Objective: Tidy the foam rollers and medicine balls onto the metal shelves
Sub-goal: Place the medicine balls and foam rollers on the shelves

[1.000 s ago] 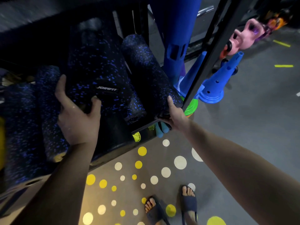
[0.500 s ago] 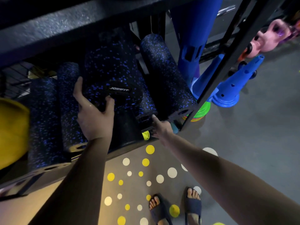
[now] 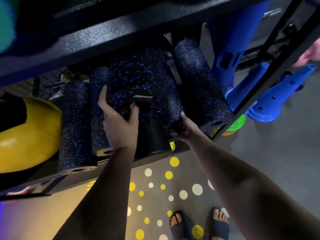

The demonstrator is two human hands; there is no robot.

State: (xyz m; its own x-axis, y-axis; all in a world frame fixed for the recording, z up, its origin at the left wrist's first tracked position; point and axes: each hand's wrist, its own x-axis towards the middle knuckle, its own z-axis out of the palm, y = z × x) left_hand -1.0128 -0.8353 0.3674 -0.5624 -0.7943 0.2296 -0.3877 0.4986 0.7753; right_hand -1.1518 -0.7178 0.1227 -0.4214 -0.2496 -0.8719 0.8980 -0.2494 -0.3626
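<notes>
Several black foam rollers with blue specks lie side by side on a lower shelf of the black metal rack (image 3: 121,35). A thick one with a JOINFIT label (image 3: 138,80) rests on top of the others. My left hand (image 3: 119,122) grips its near end, thumb on the left side and fingers on the end face. My right hand (image 3: 181,127) holds the near end of a thinner roller (image 3: 173,104) just right of it. Another roller (image 3: 199,80) lies at the far right of the shelf. A yellow medicine ball (image 3: 29,134) sits at the shelf's left.
Blue cones (image 3: 270,97) and flat coloured discs (image 3: 233,125) stand on the grey floor to the right of the rack. A blue upright post (image 3: 230,42) rises behind the shelf. The floor below has yellow and white dots, and my sandalled feet (image 3: 199,224) stand close to the rack.
My right hand moved from the rack's front edge up to the end of the thinner roller and took hold of it. My left hand stayed on the JOINFIT roller.
</notes>
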